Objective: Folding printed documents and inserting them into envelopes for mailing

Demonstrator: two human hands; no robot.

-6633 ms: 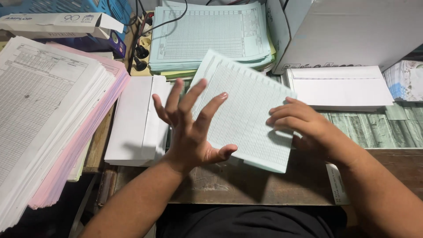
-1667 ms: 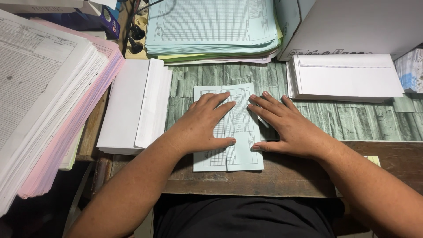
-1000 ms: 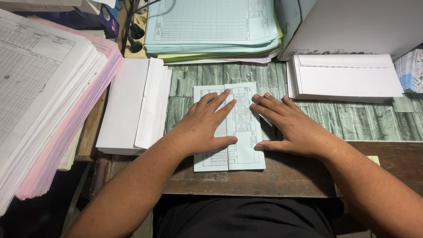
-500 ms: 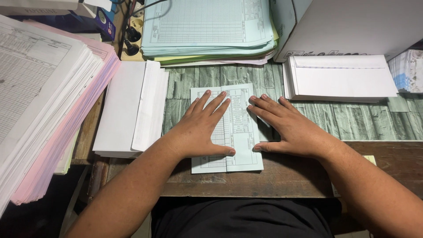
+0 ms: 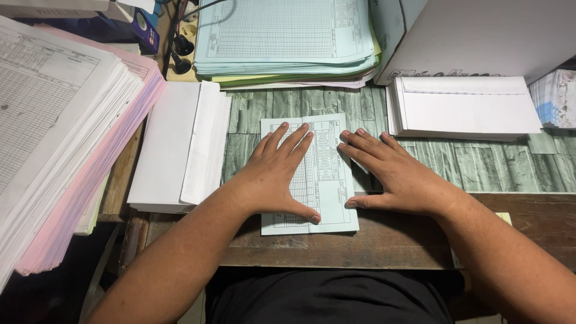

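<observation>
Your left hand [image 5: 277, 177] and right hand [image 5: 397, 176] now press flat, fingers spread, gripping nothing, on the pale blue folded ruled paper form [image 5: 324, 180] (unfolded seconds ago), so the crease appears set, white envelope stacks [image 5: 180, 147] lying leftward.

The folded form [image 5: 318, 174] is thin, matt, pale blue-green paper, printed with fine ruled lines. The surface [image 5: 372, 240] under it is worn, dull brown wood at the near edge, with a smooth sheet patterned like grey-green planks [image 5: 498, 168] farther back. The envelopes [image 5: 468, 111] on the right are plain matt white paper. The stack of sheets [image 5: 66, 144] on the left is white and pink paper.
</observation>
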